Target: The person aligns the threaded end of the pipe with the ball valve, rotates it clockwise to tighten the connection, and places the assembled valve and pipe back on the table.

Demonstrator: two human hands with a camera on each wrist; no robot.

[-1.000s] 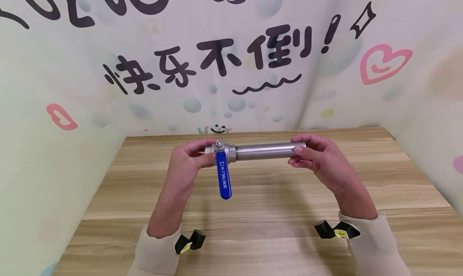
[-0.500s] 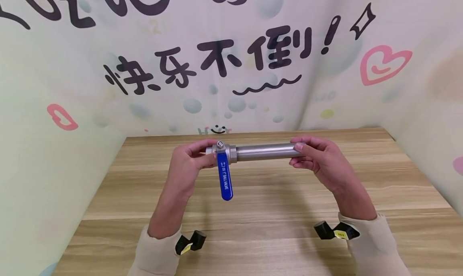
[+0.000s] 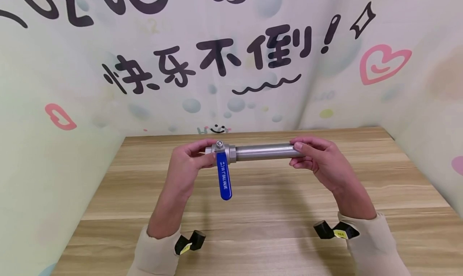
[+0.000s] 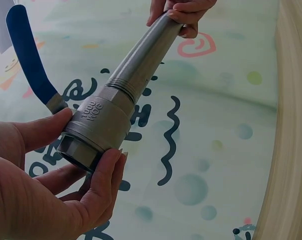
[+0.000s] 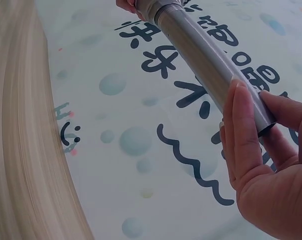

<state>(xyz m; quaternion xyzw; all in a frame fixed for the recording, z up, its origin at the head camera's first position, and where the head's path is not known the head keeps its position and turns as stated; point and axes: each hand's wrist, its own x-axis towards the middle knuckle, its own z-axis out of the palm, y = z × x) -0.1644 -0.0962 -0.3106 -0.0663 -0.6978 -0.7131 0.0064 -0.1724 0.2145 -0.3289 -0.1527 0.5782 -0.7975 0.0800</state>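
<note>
Between both hands, a steel ball valve (image 3: 227, 152) joined to a steel pipe (image 3: 265, 151) is held roughly level above the table. My left hand (image 3: 188, 159) grips the valve body at its left end, thumb in front and fingers behind. From the valve top a blue lever handle (image 3: 224, 177) points toward me, printed with white lettering. A band of thread (image 4: 122, 87) shows where the pipe enters the valve in the left wrist view. My right hand (image 3: 320, 157) pinches the pipe's free end between thumb and fingers; that open end (image 5: 266, 129) shows in the right wrist view.
Below lies a wood-grain table (image 3: 253, 227), its back edge meeting a pale printed cloth (image 3: 173, 107) with black characters and pink hearts. More cloth rises at left and right. Black wrist cameras (image 3: 190, 242) sit on both beige sleeves.
Both hands keep their places on the valve and the pipe. My right thumb and fingers shift slightly about the pipe's end; the valve stays nearly still.
</note>
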